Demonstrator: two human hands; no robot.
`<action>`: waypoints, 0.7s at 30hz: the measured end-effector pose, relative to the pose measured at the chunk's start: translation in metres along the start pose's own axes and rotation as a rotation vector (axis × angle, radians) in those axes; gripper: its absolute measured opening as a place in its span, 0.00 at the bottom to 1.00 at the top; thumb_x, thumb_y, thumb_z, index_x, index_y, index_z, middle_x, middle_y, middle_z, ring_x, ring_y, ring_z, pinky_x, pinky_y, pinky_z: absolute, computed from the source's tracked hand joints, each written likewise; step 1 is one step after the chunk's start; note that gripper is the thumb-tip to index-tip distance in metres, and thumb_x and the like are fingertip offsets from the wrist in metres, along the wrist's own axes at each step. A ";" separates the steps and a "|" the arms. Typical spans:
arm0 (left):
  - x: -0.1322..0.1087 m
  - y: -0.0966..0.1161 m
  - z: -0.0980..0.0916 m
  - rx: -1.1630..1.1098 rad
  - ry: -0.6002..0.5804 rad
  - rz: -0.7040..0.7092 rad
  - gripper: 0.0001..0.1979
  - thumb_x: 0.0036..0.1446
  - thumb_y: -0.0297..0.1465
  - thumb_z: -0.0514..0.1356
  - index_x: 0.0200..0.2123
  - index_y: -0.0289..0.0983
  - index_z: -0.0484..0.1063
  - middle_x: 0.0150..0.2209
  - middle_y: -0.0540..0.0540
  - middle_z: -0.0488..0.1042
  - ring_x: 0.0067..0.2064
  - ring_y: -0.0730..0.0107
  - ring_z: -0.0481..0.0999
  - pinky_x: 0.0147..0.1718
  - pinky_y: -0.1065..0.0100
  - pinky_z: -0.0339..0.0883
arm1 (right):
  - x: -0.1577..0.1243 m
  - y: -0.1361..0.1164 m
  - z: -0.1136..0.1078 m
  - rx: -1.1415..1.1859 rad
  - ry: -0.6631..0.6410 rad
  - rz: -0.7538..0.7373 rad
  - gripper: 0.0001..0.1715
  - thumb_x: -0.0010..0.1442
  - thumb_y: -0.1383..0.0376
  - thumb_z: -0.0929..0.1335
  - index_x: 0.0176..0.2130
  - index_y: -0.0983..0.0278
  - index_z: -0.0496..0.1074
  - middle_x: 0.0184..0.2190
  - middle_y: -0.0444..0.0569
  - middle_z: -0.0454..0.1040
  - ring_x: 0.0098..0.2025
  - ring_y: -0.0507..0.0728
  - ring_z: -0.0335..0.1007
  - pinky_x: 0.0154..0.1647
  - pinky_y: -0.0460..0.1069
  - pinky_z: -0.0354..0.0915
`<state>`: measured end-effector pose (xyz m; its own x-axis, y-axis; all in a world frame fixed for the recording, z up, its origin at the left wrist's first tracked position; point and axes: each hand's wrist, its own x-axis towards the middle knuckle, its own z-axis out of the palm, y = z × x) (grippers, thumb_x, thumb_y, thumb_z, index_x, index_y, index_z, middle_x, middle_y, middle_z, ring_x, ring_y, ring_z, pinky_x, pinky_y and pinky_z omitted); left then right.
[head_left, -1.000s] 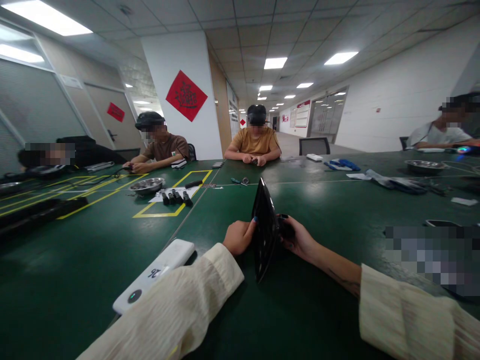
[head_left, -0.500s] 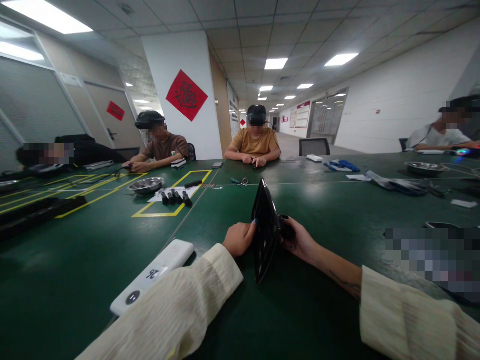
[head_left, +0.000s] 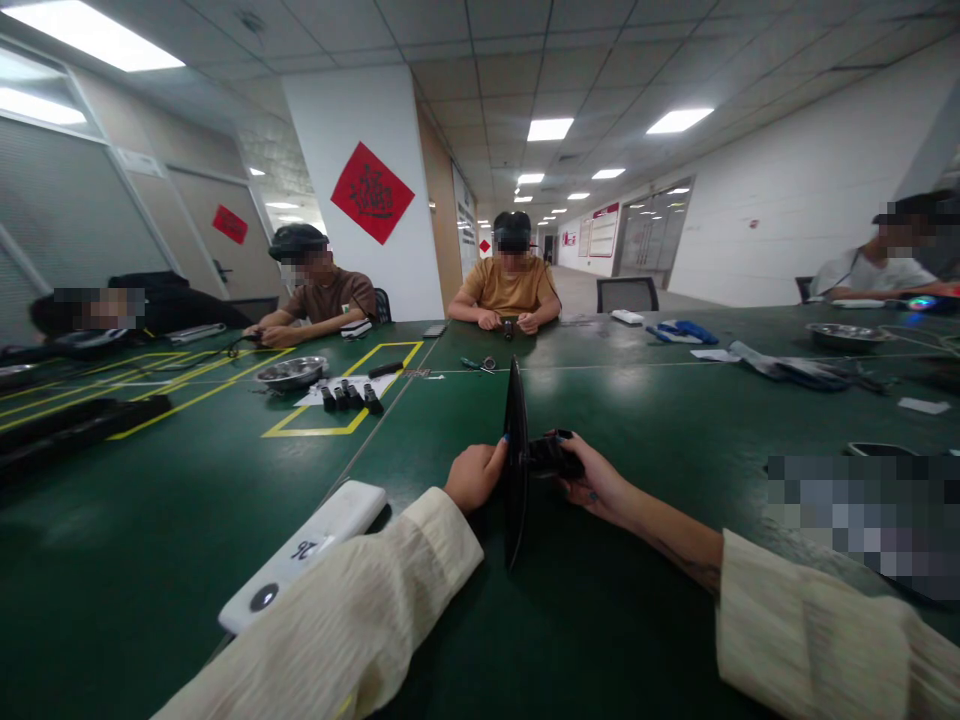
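Note:
A thin, glossy black panel (head_left: 515,510) stands upright in front of me, nearly edge-on; its exact kind is unclear. My left hand (head_left: 478,473) is closed on it, thumb against the left face and the other fingers mostly hidden. From its right side juts a black mount-like piece (head_left: 551,456), and my right hand (head_left: 598,480) is wrapped round the outer end. Panel and piece appear to meet, but I cannot tell whether they are fastened. Beside my left forearm lies a white device marked 26 (head_left: 307,552).
Several short black cylindrical parts (head_left: 351,396) stand on paper inside yellow tape, near a metal bowl (head_left: 291,373). Small tools (head_left: 480,365) lie ahead on the green table (head_left: 637,640). Other people sit around it. A blue cloth item (head_left: 684,331) lies at the right.
The panel has turned to a nearly edge-on view. More of the black piece shows between it and my right hand. My left hand stays in about the same place.

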<state>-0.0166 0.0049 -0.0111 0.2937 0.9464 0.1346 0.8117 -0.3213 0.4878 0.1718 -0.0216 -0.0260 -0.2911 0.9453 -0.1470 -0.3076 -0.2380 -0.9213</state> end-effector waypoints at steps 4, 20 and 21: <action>0.004 -0.004 0.004 -0.140 0.006 -0.035 0.27 0.60 0.42 0.40 0.18 0.34 0.66 0.21 0.46 0.66 0.27 0.68 0.67 0.29 0.69 0.58 | -0.001 0.000 0.001 0.002 0.018 0.005 0.14 0.57 0.56 0.59 0.43 0.59 0.58 0.12 0.37 0.61 0.08 0.45 0.48 0.10 0.38 0.39; 0.005 -0.009 0.005 -0.272 -0.006 0.035 0.24 0.56 0.45 0.40 0.16 0.37 0.58 0.19 0.49 0.59 0.25 0.70 0.61 0.27 0.68 0.57 | -0.001 -0.001 0.003 -0.016 0.032 -0.012 0.12 0.58 0.57 0.58 0.41 0.59 0.57 0.12 0.38 0.63 0.08 0.45 0.48 0.10 0.39 0.39; 0.005 -0.009 0.005 -0.273 -0.007 0.036 0.24 0.56 0.45 0.40 0.17 0.37 0.58 0.19 0.49 0.59 0.25 0.70 0.61 0.27 0.68 0.58 | -0.001 0.000 0.003 -0.020 0.035 -0.014 0.11 0.58 0.57 0.58 0.40 0.59 0.57 0.12 0.38 0.63 0.08 0.45 0.47 0.10 0.39 0.39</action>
<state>-0.0197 0.0123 -0.0194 0.3246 0.9338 0.1505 0.6347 -0.3330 0.6973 0.1695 -0.0227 -0.0246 -0.2554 0.9557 -0.1465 -0.2933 -0.2210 -0.9301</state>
